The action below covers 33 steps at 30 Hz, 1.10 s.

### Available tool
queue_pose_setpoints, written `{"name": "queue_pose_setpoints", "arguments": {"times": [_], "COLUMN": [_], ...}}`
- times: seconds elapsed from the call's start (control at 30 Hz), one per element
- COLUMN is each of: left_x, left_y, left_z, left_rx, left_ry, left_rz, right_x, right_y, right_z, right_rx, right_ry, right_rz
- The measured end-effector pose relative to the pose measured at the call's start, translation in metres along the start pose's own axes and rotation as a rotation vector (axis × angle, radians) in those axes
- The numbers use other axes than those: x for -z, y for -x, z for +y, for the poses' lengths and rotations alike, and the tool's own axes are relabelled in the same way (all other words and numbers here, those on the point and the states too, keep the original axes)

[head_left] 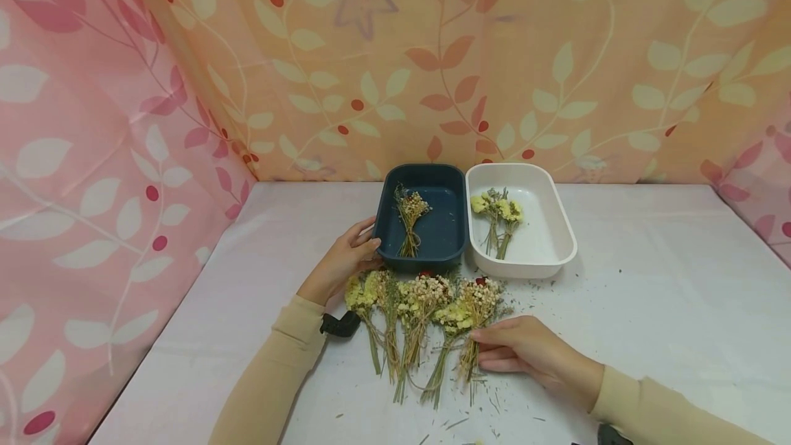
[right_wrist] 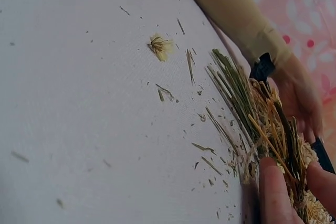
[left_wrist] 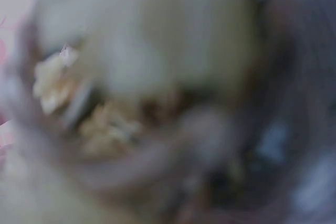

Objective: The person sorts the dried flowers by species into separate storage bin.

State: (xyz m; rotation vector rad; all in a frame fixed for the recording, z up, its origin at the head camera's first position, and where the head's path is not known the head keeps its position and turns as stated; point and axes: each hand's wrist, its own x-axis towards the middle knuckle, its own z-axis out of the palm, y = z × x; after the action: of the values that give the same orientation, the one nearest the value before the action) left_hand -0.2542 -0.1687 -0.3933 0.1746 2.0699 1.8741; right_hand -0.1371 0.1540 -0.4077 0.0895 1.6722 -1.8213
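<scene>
My right hand (head_left: 525, 352) pinches the tied stems of the rightmost dried flower bunch (head_left: 480, 301), which has small pale blooms and a red one. In the right wrist view, finger and thumb sit on either side of its stems (right_wrist: 283, 135). My left hand (head_left: 342, 263) rests against the near left corner of the dark blue tray (head_left: 454, 225), its fingers extended along the wall. One dried bunch (head_left: 410, 220) lies inside that tray. Several more bunches, including a yellow one (head_left: 363, 294), lie in a row before the trays. The left wrist view is badly blurred.
Beside the blue tray stands a white tray (head_left: 546, 225) with two yellow-flowered bunches (head_left: 503, 215) in it. Bits of stem (head_left: 457, 423) and a loose yellow flower head (right_wrist: 160, 48) are scattered on the white tabletop (head_left: 655, 307). Patterned curtains (head_left: 531, 53) enclose the table.
</scene>
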Motion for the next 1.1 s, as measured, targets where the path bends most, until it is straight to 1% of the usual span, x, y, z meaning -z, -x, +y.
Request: {"name": "queue_pose_setpoints", "arguments": {"times": [0.53,0.87,1.1], "left_x": [0.0000,0.0004,0.0012], "left_y": [-0.0012,-0.0013,-0.0019], "left_z": [0.0014,0.0007,0.0008], "left_rx": [0.003,0.008,0.011], "left_ry": [0.013,0.013,0.010], "left_rz": [0.001,0.004,0.002], "right_x": [-0.0013,0.0001,0.0013], "right_y": [-0.0031,0.0021,0.0062], "right_z": [-0.0011,-0.0018,-0.0023], "right_rx": [-0.019,-0.016,-0.019], "right_ry": [-0.034,-0.021,-0.033], "right_rz": [-0.004,-0.005,-0.008]}}
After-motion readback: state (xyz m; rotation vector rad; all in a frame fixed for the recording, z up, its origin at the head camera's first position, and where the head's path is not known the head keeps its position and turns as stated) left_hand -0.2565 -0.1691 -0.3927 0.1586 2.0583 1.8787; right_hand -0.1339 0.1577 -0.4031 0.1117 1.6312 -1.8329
